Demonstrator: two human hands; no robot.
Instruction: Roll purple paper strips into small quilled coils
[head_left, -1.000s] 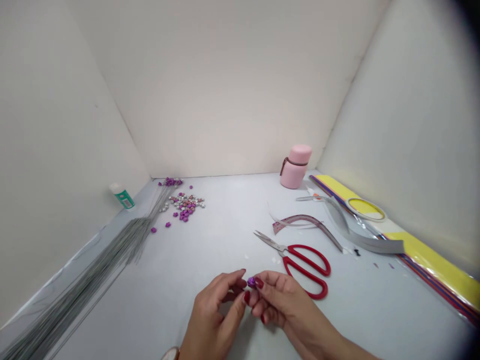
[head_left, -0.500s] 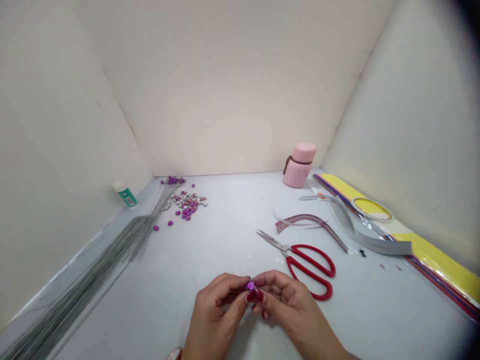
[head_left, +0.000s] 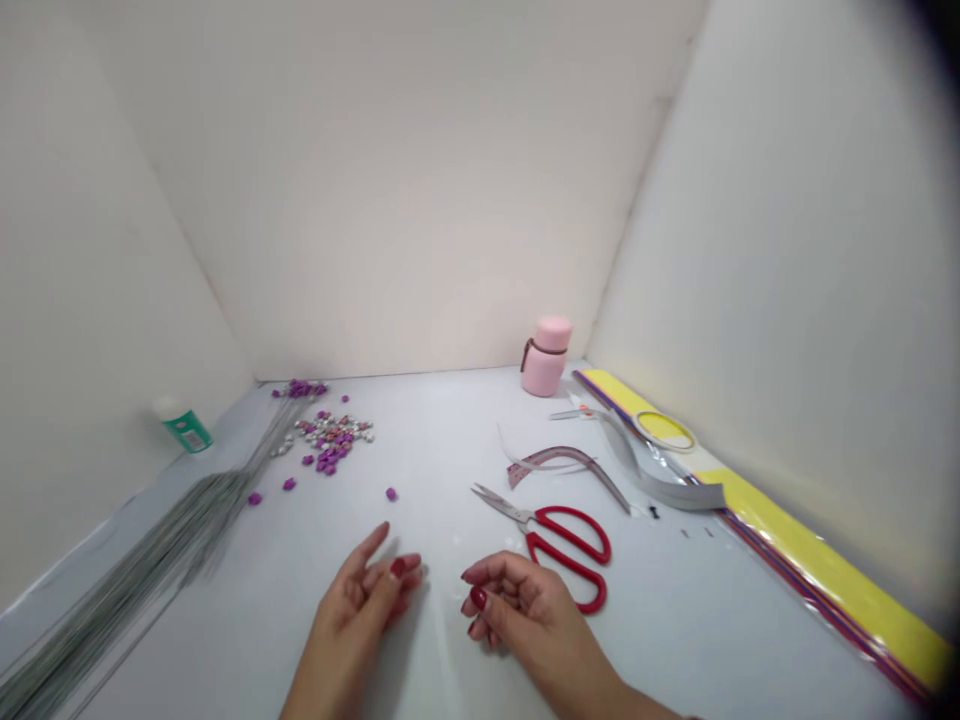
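Note:
My left hand [head_left: 365, 597] hovers over the near table with its fingers apart and nothing in them. Just beyond its fingertips a small purple folded star [head_left: 391, 494] lies by itself on the table. To the right, my right hand [head_left: 523, 606] has loosely curled fingers, with a gap between thumb and forefinger and nothing visible in it. Red-handled scissors [head_left: 568, 545] rest beside and behind that hand, their blades pointing away to the left. A heap of purple, silver and pinkish stars [head_left: 334, 438] lies farther back on the left.
Thin grey wires [head_left: 150, 560] run along the left side, near a green-and-white glue stick [head_left: 187, 428]. A pink bottle [head_left: 545, 358] stands at the back. On the right lie patterned and grey strips [head_left: 675, 492], a tape roll [head_left: 665, 431] and yellow packs [head_left: 810, 550].
The purple star has left my fingers and now lies on the table past my left hand. My hands have drawn apart and loosened. The view has swung to the right.

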